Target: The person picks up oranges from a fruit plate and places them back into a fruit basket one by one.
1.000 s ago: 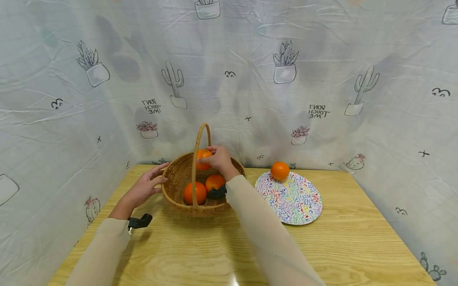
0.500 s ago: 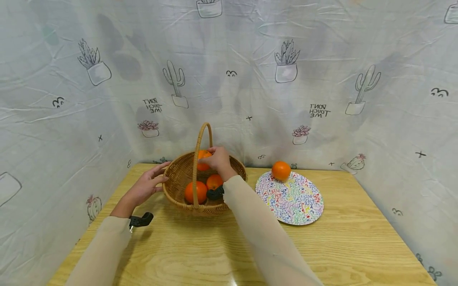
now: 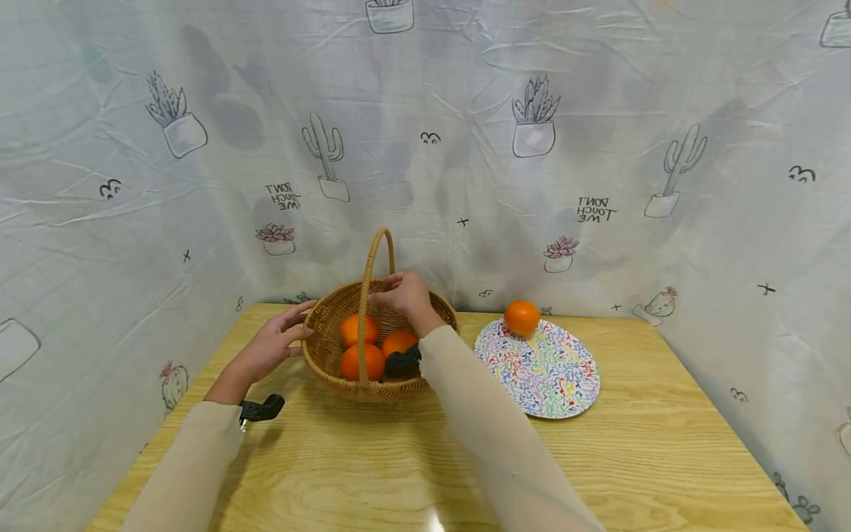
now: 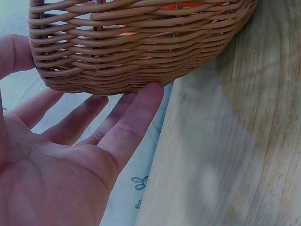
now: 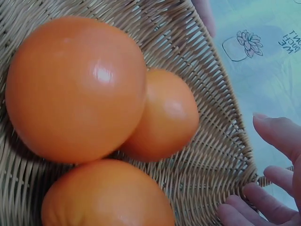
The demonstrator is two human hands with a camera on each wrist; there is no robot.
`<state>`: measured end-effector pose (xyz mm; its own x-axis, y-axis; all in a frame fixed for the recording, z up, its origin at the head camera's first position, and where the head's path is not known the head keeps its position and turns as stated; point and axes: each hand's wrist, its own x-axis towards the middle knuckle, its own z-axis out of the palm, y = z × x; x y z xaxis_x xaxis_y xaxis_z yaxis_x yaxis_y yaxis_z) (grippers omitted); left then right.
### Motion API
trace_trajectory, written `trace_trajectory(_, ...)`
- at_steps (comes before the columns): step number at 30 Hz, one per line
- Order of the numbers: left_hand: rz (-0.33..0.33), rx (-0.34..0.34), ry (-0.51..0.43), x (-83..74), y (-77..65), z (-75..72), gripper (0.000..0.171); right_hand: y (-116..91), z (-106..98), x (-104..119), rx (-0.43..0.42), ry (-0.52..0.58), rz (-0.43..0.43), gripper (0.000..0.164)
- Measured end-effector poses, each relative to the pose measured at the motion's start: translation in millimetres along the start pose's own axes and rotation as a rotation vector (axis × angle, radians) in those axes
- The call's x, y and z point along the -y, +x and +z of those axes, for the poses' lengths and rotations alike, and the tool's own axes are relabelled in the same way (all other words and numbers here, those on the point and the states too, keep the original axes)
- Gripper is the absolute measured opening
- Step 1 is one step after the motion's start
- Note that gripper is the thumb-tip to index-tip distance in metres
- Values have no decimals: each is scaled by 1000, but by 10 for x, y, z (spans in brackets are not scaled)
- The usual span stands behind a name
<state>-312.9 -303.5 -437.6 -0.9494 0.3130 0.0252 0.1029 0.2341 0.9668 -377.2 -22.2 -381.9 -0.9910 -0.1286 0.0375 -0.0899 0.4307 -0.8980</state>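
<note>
A wicker basket (image 3: 392,388) with a tall hoop handle stands at the back of the table. Three oranges lie in it: one at the rear left (image 3: 360,330), one at the front (image 3: 363,362) and one to the right (image 3: 399,341), partly hidden by the black wrist mount. My right hand (image 3: 408,299) is over the basket's back part, fingers extended and holding nothing; the right wrist view shows its fingers apart from the oranges. With spread fingers, my left hand (image 4: 66,165) touches the basket's left side, the fingertips against the woven wall.
Right of the basket lies a round plate (image 3: 545,373) with a multicoloured squiggle pattern. Another orange (image 3: 521,318) sits at its back edge. A patterned cloth (image 3: 459,170) hangs behind and beside the wooden table (image 3: 346,473).
My right hand has let go of the orange it held near the back of the basket. That orange now lies lower, at the rear left inside. My left hand stays put.
</note>
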Motion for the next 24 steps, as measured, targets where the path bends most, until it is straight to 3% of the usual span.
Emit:
trace_trajectory(11, -14, -5, -3, -71, -77, 24, 66, -24, -168, 4, 93, -9, 20, 59)
trace_trajectory(24, -15, -4, -3, -48, -57, 26, 65, -60, -359, -35, 105, -20, -55, 59)
